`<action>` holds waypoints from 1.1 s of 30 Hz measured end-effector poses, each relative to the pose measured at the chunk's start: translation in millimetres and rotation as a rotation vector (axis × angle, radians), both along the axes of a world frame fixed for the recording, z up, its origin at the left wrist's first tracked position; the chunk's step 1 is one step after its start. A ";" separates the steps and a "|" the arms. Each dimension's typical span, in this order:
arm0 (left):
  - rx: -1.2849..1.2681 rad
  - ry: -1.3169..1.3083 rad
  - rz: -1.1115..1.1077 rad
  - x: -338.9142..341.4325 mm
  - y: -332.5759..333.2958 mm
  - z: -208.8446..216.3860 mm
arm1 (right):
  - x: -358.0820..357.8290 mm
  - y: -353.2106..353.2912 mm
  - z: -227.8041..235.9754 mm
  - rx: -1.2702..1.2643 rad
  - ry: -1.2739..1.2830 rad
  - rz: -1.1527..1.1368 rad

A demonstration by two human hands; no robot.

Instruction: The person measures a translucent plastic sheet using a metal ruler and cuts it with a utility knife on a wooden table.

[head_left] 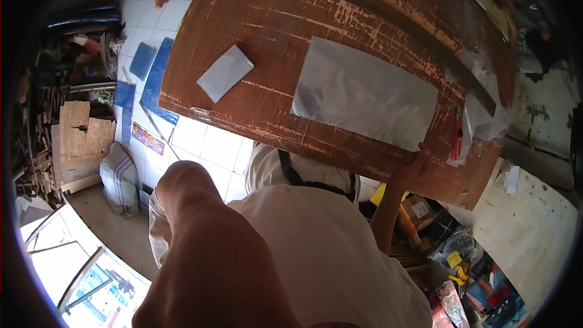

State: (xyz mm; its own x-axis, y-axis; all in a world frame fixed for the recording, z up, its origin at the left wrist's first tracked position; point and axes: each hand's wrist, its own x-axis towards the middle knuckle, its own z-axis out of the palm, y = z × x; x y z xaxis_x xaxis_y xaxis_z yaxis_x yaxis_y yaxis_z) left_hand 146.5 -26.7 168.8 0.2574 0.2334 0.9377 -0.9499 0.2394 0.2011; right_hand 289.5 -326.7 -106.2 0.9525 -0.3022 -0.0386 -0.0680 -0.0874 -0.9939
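While the large grey rectangular sheet, thin and shiny like plastic film [367,94], lies flat on the worn brown wooden worktop [261,109], the right hand [415,163] is at its near right corner. The fingers reach over the worktop edge and seem to touch the sheet, but I cannot tell whether they pinch it or only rest there. The left hand is not in view, so I cannot tell its state.

To the left of the sheet, well apart, lies a smaller grey flat rectangular piece [226,73]. To the right of the sheet are a slim red cutter knife [458,140] and, just beside it, crumpled clear plastic film [481,112]. Beyond the sheet runs a long dark narrow strip [419,33].

The sheet is probably very light, soft and a little slippery, and it may crease easily. Two opposite corners look the best places to take hold, with the pull kept even.

Hard to make out is whether the sheet has one layer or more. The knife's blade is too small to judge, and the right thumb is not clearly visible.
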 end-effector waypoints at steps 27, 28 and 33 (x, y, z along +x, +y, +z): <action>-0.068 0.629 0.234 89.7 -66.2 -44.6 | 56.7 -39.3 29.3 -0.027 0.014 0.376; -0.035 0.782 0.250 88.5 -67.7 -54.6 | 64.1 -40.3 26.7 -0.068 -0.026 0.472; 0.513 0.771 -0.094 77.9 -49.6 -81.1 | 100.3 -44.1 66.2 -0.184 -0.078 0.843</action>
